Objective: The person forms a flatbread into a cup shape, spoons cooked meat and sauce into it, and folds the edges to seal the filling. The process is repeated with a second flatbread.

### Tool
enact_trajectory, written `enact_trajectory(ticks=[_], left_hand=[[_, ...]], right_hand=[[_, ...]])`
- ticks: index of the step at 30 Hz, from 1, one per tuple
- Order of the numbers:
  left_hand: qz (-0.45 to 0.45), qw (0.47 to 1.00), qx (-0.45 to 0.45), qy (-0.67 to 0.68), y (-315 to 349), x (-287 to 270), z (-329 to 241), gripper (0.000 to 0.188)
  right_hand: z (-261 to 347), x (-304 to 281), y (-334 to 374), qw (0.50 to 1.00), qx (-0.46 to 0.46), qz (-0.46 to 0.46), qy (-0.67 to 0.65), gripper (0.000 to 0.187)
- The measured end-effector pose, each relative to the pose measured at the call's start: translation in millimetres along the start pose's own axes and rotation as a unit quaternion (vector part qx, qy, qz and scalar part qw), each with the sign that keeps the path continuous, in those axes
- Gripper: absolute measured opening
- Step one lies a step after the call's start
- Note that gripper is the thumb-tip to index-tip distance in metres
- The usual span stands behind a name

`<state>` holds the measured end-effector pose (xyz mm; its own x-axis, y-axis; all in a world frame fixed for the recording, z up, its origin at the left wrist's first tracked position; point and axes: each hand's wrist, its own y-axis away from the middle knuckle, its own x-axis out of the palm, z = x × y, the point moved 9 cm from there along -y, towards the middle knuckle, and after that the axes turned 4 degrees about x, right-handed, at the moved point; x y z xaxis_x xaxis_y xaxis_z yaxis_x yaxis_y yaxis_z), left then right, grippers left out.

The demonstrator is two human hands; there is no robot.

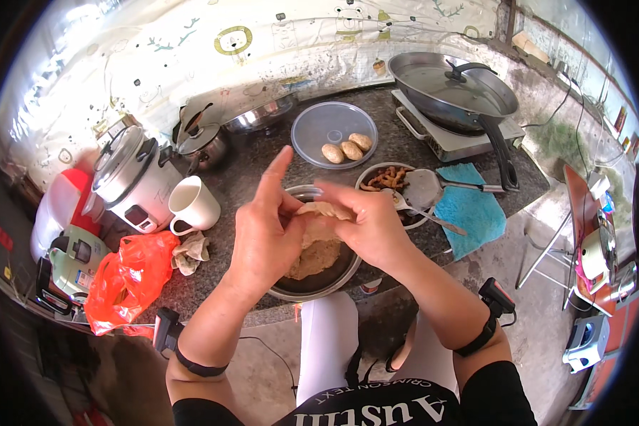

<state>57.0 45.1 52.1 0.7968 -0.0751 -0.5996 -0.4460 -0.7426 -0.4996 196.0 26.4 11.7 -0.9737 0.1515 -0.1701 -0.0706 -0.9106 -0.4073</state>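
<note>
Between my two hands is a flattened piece of pale brown dough (321, 226). My left hand (264, 226) pinches its left side with the thumb, index finger pointing up. My right hand (370, 221) grips its right edge between thumb and fingers. Directly below, a metal bowl (307, 294) holds a larger lump of the same dough (316, 261), partly hidden by my hands. Beyond them, three oval dough balls (351, 150) rest on a round translucent plastic lid (311, 135). A bowl of brown chopped filling (388, 179) with a spoon (433, 216) in it stands near my right hand.
A metal spatula (468, 187) reaches over a blue cloth (471, 213). At back right, a lidded frying pan (447, 92) sits on a cooker (433, 135). Left are a white mug (194, 204), rice cooker (136, 181), small pot (202, 145), crumpled cloth (190, 254) and red plastic bag (131, 277).
</note>
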Motion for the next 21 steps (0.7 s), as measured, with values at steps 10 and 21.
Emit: enact_trajectory(ticks=[10, 21], left_hand=[[-0.037, 0.995, -0.013, 0.089, 3, 10, 5, 0.067], [0.001, 0.995, -0.012, 0.095, -1, 10, 8, 0.063]], right_hand=[[-17, -12, -2, 0.994, 0.103, -0.01, 0.019, 0.021], [0, -14, 1, 0.998, 0.021, -0.005, 0.053, 0.017]])
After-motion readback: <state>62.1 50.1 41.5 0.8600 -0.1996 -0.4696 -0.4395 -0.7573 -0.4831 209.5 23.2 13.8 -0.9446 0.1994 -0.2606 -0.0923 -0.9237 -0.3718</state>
